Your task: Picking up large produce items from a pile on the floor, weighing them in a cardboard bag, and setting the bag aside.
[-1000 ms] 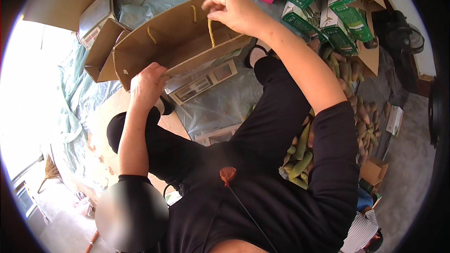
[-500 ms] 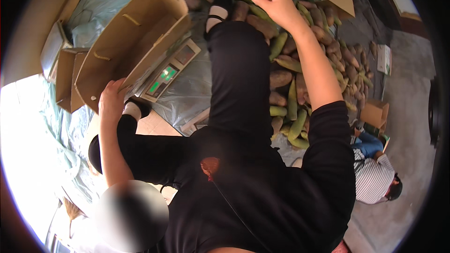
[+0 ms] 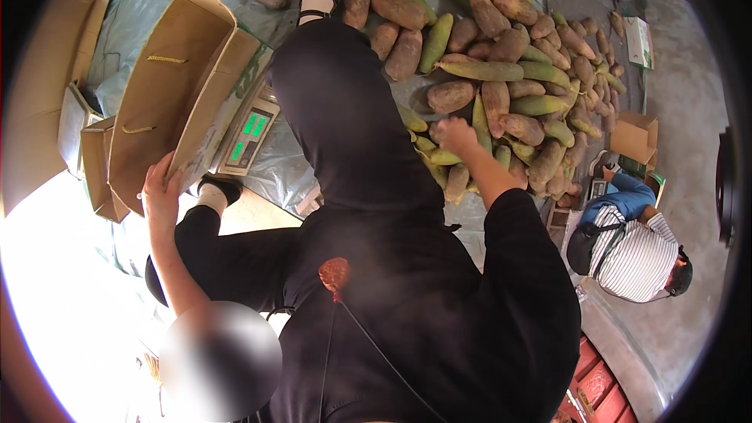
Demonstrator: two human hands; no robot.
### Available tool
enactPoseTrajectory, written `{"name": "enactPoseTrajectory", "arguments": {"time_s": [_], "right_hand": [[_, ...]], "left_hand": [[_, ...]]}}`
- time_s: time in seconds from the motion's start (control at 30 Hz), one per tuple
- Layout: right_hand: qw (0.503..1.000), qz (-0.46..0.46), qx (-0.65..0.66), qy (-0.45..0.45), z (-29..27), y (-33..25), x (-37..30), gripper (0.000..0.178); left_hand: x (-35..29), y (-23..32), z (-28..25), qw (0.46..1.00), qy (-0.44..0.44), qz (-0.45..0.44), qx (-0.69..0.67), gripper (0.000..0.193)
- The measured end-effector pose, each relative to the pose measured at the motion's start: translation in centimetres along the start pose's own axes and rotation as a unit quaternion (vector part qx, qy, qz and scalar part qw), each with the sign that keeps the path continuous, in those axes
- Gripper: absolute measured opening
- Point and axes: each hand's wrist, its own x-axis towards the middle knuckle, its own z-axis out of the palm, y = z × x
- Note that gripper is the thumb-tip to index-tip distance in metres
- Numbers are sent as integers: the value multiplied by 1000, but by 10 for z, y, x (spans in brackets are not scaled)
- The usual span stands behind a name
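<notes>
A tall brown cardboard box [image 3: 168, 70] with yellow rope handles stands open on a digital scale [image 3: 249, 137] with a lit green display. My left hand [image 3: 162, 192] grips the box's near edge, fingers over the cardboard. Over the near side of a heap of large oblong green and brown cucumber-like vegetables [image 3: 479, 70] is my right hand [image 3: 457, 139]. Its fingers look curled; whatever they hold, if anything, is hidden.
A smaller open carton [image 3: 98, 160] stands left of the box. On the right, a person in a striped shirt [image 3: 638, 254] bends near another open carton [image 3: 634, 139]. A white box [image 3: 638, 43] lies beyond the heap. Plastic sheeting [image 3: 270, 19] covers the floor.
My right hand has come down from beside green cartons at the top to the heap's near side. My left hand stays on the box. The view has shifted, showing more vegetables.
</notes>
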Motion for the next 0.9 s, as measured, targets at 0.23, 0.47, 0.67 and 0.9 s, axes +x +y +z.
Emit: {"name": "enactPoseTrajectory", "arguments": {"time_s": [0.23, 0.47, 0.67, 0.9], "right_hand": [[988, -48, -142, -44, 59, -17, -31, 22], [974, -70, -199, -85, 51, -21, -26, 22], [999, 22, -42, 8, 24, -5, -18, 35], [936, 90, 284, 186, -28, 24, 6, 48]], "left_hand": [[-2, 9, -8, 1000, -17, 9, 22, 41], [-5, 16, 9, 998, 56, -5, 37, 41], [2, 6, 36, 988, 68, -93, 100, 22], [-7, 18, 36, 989, 84, -60, 104, 20]]}}
